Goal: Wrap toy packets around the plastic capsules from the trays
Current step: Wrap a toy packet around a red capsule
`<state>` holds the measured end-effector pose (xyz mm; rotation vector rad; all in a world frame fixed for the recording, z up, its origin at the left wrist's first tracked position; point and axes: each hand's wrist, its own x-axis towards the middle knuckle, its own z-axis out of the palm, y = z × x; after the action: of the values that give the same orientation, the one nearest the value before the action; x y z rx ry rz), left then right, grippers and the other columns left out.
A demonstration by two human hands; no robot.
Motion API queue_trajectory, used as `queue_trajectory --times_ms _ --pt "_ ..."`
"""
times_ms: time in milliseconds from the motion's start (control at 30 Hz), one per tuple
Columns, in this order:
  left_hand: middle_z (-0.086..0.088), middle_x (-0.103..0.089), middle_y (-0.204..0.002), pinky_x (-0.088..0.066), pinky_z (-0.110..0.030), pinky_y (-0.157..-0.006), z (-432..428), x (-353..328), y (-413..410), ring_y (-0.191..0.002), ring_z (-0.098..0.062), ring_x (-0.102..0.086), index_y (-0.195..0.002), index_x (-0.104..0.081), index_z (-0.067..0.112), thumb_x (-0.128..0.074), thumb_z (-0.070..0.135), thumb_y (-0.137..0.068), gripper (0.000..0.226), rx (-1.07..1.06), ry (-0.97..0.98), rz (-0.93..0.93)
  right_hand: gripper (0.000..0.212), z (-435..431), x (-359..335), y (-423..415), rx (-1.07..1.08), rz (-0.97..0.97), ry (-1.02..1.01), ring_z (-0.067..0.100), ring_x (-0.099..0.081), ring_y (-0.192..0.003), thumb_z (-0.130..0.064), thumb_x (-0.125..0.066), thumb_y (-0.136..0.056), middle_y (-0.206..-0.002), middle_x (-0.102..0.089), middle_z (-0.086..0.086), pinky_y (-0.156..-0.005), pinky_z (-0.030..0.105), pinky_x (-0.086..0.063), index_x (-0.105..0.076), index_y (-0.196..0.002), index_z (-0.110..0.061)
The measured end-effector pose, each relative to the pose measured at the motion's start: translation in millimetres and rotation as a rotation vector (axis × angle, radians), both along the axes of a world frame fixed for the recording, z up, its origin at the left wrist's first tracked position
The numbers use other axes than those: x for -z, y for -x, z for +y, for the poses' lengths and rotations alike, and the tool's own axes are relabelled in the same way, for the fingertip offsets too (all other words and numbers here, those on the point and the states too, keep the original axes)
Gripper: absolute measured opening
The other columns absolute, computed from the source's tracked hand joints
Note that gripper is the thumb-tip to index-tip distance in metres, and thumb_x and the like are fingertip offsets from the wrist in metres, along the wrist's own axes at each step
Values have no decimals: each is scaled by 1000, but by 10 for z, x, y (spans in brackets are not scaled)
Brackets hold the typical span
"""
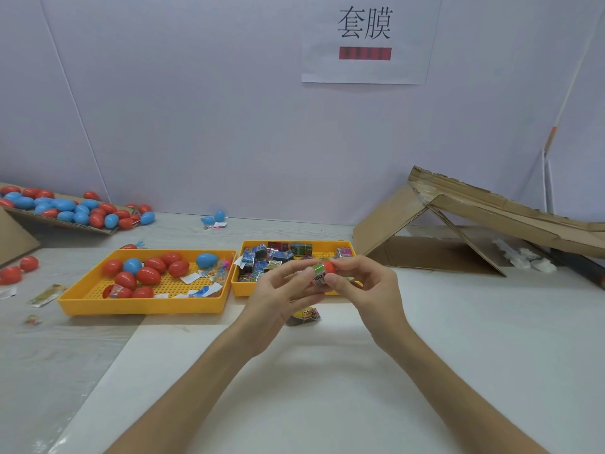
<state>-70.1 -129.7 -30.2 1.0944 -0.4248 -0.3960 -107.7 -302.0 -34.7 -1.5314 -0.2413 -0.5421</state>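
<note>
Both hands meet above the table's middle, in front of the right tray. My right hand [363,283] pinches a red capsule [328,266] by its end. My left hand [281,290] pinches a printed toy packet [318,274] that sits partly over the capsule's left end. The left yellow tray [144,306] holds several red and blue capsules plus paper slips. The right yellow tray [239,286] holds several printed packets. A wrapped yellow capsule [302,315] lies on the table just under my hands, half hidden.
An open cardboard box [458,224] lies on its side at the right. A cardboard flap [65,221] at the far left carries many red and blue capsules. Loose capsules [19,270] and a flat packet [45,294] lie left of the trays. A white mat [327,388] covers the near table.
</note>
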Motion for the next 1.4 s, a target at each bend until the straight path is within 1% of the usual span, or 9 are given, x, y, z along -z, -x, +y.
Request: queue_trajectory --times_ms 100,200,400,567,667,800,900,1033,1400 --pt "-20 -73 -111 -59 -28 -81 -17 14 8 -104 -35 -72 -115 -74 20 -73 21 -83 32 -42 -54 -58 13 -11 24 -6 24 -6 75 22 -73 -91 -7 -80 -81 -92 -77 4 -83 35 -59 -78 -93 -13" --pt "-19 -74 -108 -59 -29 -80 -29 17 22 -102 -38 -71 -111 -76 21 -71 23 -84 27 -54 -72 -53 5 -4 23 4 54 -14 94 20 -73 -86 -15 -76 -86 -86 -77 2 -79 34 -59 -78 -90 -13" --pt "-24 -70 -118 -59 -31 -81 -26 3 25 -106 -36 -71 -123 -66 10 -65 23 -91 35 40 31 59 27 25 -15 27 4 -14 68 16 -71 -94 -21 -79 -84 -100 -76 -3 -79 29 -58 -75 -111 -23" --pt "-25 -67 -119 -60 -36 -82 -9 -7 27 -97 -32 -71 -127 -66 18 -63 23 -93 35 81 34 49 28 27 -4 2 4 -21 95 22 -70 -91 -3 -78 -84 -98 -74 0 -79 38 -59 -77 -106 -19" --pt "-19 -70 -116 -59 -35 -85 -15 -17 48 -97 -31 -71 -128 -69 24 -61 25 -94 34 80 3 9 28 5 -17 22 -31 -17 70 21 -70 -90 -7 -79 -83 -98 -74 -1 -76 31 -58 -76 -109 -18" --pt "-20 -72 -113 -61 -32 -80 -17 -22 60 -95 -31 -72 -121 -74 20 -62 25 -90 33 44 -7 11 27 13 -6 18 -67 -29 76 27 -71 -94 -10 -79 -83 -105 -74 6 -78 38 -60 -75 -110 -12" --pt "-22 -72 -112 -61 -30 -78 -24 -12 63 -93 -31 -73 -117 -75 19 -63 23 -89 30 37 -15 12 25 16 -1 17 -60 -32 33 24 -71 -94 -16 -80 -78 -102 -75 6 -77 32 -57 -76 -102 -9" --pt "-22 -72 -111 -60 -30 -76 -29 -1 64 -94 -32 -73 -119 -74 17 -63 22 -89 32 38 -3 21 18 21 16 2 -78 -51 9 22 -71 -96 -17 -80 -77 -100 -74 5 -79 27 -56 -80 -95 -18" --pt "-22 -74 -106 -60 -29 -74 -28 0 71 -94 -33 -74 -111 -79 26 -65 27 -87 28 -6 -43 -7 16 17 59 -12 -32 -85 58 23 -71 -99 -15 -75 -86 -100 -75 3 -81 32 -57 -78 -101 -12"
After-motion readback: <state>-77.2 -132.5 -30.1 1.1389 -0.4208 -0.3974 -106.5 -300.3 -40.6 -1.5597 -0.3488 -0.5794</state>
